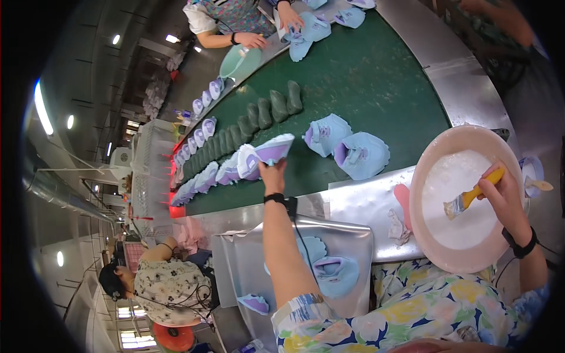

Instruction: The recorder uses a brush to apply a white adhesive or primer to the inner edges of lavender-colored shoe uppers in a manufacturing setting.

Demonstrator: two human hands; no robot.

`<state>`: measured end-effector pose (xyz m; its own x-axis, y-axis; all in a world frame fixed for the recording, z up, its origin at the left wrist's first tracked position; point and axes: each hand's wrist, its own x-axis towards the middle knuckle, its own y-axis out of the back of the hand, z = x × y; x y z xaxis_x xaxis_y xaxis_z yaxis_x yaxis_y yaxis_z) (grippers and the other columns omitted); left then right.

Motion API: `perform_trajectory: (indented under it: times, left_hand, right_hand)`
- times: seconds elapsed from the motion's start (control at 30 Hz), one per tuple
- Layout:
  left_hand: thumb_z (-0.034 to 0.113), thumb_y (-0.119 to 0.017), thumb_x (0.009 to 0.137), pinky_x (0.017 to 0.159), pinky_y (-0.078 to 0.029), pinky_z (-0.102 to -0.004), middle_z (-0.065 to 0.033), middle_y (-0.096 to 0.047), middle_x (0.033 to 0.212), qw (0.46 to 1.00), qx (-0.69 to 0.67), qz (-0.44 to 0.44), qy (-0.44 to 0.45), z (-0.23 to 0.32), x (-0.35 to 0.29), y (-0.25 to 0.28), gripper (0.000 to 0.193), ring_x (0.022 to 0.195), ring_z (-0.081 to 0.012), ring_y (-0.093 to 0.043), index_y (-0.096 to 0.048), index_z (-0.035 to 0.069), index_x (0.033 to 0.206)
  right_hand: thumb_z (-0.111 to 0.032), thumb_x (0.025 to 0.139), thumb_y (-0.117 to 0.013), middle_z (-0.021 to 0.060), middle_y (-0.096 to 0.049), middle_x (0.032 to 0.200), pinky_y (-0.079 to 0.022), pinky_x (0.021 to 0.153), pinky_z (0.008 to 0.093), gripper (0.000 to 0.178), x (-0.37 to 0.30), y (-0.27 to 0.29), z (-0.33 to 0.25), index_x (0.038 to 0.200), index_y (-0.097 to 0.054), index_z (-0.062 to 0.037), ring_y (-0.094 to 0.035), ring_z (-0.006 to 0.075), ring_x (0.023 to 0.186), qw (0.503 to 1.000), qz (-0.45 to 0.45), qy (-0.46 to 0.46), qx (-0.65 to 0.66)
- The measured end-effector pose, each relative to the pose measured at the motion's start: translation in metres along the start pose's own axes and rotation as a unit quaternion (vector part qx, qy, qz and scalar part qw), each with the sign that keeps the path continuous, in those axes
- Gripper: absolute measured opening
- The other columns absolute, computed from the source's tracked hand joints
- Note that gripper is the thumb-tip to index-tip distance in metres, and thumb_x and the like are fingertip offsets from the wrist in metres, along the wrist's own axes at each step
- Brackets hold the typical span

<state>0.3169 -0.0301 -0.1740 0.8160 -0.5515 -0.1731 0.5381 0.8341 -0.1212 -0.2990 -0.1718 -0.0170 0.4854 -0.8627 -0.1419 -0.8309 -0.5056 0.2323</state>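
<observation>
My left hand reaches over the green conveyor belt, its fingers closed on a light blue and purple shoe upper at the near end of a row of similar uppers. Beside that row runs a line of dark foot-shaped pieces. Two more blue uppers sit on the belt to the right. My right hand grips a brush by its yellow handle. The bristles hang over white liquid in a pink basin.
A metal tray near my lap holds several uppers. Next to the basin lie a pink flat piece, crumpled paper and a small container with another brush. Co-workers stand across the belt; another person sits at left.
</observation>
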Motion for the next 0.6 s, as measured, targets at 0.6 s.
perform_trajectory:
  times: [0.6]
  left_hand:
    - [0.015, -0.08, 0.07, 0.088, -0.05, -0.0455, -0.0206, -0.059, 0.11, 0.64, 0.693, -0.182, -0.279, 0.005, -0.037, -0.134, 0.026, 0.102, -0.0389, -0.059, -0.072, 0.004, 0.092]
  right_hand:
    - [-0.008, 0.091, -0.067, 0.0157, -0.067, 0.088, -0.05, 0.074, 0.0332, 0.017, -0.005, -0.027, -0.019, 0.1, -0.055, -0.0013, -0.068, 0.0275, 0.081, 0.968, -0.125, 0.116, -0.185]
